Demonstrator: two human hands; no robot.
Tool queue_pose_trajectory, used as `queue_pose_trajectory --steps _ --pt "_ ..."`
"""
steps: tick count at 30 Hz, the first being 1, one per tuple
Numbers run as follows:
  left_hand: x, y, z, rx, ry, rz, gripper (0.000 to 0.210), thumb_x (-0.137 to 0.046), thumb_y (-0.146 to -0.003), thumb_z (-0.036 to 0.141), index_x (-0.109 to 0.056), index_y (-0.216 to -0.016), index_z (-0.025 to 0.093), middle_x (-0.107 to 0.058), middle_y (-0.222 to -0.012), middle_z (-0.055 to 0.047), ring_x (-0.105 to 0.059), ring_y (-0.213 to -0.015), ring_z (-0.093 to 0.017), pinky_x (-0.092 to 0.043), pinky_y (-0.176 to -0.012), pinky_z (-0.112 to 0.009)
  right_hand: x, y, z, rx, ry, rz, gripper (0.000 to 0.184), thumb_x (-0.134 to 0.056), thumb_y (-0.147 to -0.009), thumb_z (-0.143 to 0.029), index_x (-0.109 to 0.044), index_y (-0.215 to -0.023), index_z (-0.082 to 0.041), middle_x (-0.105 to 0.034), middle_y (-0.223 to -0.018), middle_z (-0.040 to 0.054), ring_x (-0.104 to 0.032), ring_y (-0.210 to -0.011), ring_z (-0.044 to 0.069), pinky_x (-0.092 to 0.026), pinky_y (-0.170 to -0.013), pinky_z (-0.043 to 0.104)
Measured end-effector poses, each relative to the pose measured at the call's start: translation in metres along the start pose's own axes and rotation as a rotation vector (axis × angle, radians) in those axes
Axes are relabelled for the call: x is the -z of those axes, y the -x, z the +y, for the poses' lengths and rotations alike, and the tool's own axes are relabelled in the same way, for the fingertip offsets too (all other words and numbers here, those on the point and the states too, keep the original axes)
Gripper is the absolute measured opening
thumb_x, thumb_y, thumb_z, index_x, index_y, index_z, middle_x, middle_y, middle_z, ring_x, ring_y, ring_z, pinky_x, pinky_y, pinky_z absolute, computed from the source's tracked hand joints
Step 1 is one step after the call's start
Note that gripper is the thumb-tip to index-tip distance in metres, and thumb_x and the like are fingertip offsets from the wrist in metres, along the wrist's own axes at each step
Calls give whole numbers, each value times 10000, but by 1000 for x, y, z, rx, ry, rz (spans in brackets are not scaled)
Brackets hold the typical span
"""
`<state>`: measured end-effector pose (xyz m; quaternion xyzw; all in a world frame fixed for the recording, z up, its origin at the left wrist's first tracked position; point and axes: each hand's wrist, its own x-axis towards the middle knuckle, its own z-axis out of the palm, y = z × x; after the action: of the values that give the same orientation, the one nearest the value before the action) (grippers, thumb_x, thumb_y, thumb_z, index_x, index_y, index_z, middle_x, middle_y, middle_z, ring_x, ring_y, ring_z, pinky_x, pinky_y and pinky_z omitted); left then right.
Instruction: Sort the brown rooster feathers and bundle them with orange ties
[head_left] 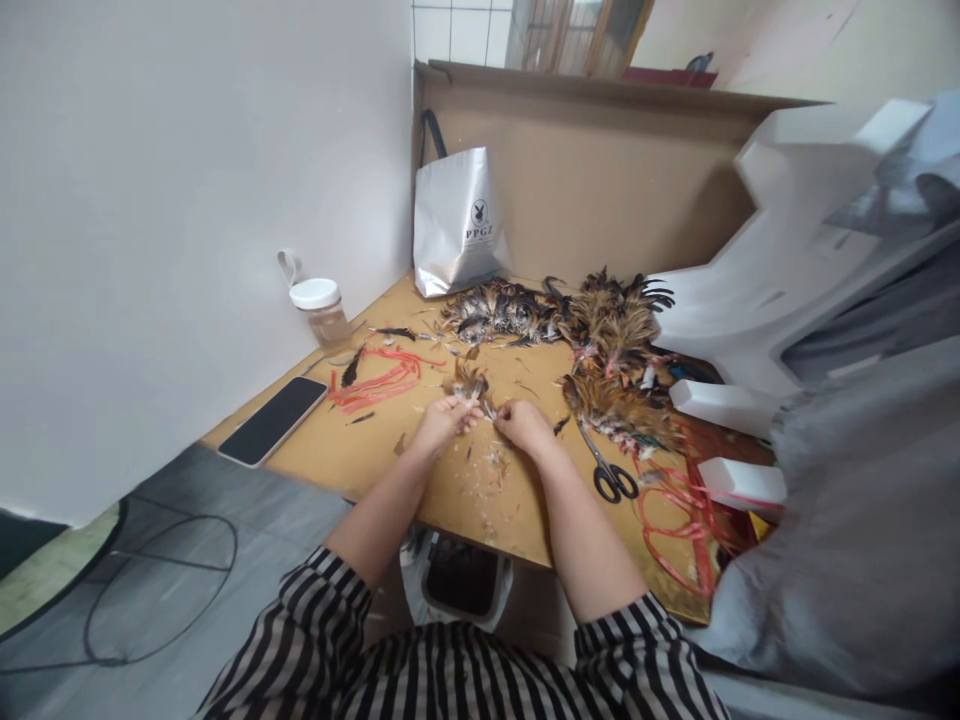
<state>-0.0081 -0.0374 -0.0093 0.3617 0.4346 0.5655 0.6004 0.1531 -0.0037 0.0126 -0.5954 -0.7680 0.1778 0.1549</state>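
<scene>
My left hand (448,420) is closed on a small bunch of brown feathers (471,380), whose tips point away from me. Just to its right, my right hand (523,425) pinches at the pale lower end of a feather; the exact hold is too small to make out. Bits of down and feather scraps lie on the tabletop (525,510) below both hands. To the right are a bundle of brown feathers (626,410) and black-handled scissors (615,480). Red plastic strips (382,382) lie to the left of my hands.
Farther back lie a heap of dark feathers (510,312) and upright feather bundles (611,310), with a silver bag (457,225) behind. On the left are a phone (274,420) and a lidded jar (322,312). Red strapping (697,530) and white foam (720,270) line the right.
</scene>
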Motion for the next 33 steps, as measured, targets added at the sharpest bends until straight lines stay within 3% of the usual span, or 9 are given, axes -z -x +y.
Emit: queue_pose_trajectory --steps 4,11,14,20,27,33 --pt "1 0 0 13 0 -12 284 -688 -630 341 -611 -756 99 -641 -646 -59 -501 -471 -58 -330 -439 -175 -4 -4 4 -2 -65 86 99 -566 -607 -176 -616 -521 -176 -589 -524 52 -484 -509 119 -292 -500 239" --pt "1 0 0 36 29 -12 267 -690 -636 311 -616 -763 88 -652 -672 -65 -515 -481 -55 -344 -440 -162 -2 -9 1 -36 -923 9 175 -600 -603 -320 -621 -641 -150 -512 -455 -39 -399 -408 73 -296 -446 207" --pt "-1 2 1 36 33 -20 268 -692 -633 298 -625 -779 83 -660 -695 -73 -526 -486 -56 -360 -450 -159 -7 -7 -11 -15 -1116 -5 203 -647 -574 -331 -626 -670 -153 -537 -489 -42 -415 -427 68 -329 -474 207" --pt "-3 4 2 25 79 -62 282 -719 -589 308 -634 -730 79 -662 -676 -82 -528 -475 -58 -359 -442 -156 -24 -5 -21 28 -1204 -9 201 -693 -544 -309 -633 -673 -167 -639 -643 7 -559 -589 125 -430 -642 261" --pt "-4 5 3 50 71 -97 319 -729 -574 329 -627 -739 76 -659 -669 -81 -517 -464 -54 -356 -436 -157 -27 -7 -17 125 -1061 127 208 -658 -604 -341 -641 -708 -161 -638 -680 22 -559 -620 133 -432 -642 261" --pt "-3 4 1 -7 -17 -85 317 -704 -593 374 -610 -685 86 -641 -615 -62 -503 -442 -58 -355 -429 -172 -23 -6 -17 88 -1113 45 235 -674 -586 -362 -634 -702 -162 -632 -649 16 -549 -590 129 -420 -621 260"
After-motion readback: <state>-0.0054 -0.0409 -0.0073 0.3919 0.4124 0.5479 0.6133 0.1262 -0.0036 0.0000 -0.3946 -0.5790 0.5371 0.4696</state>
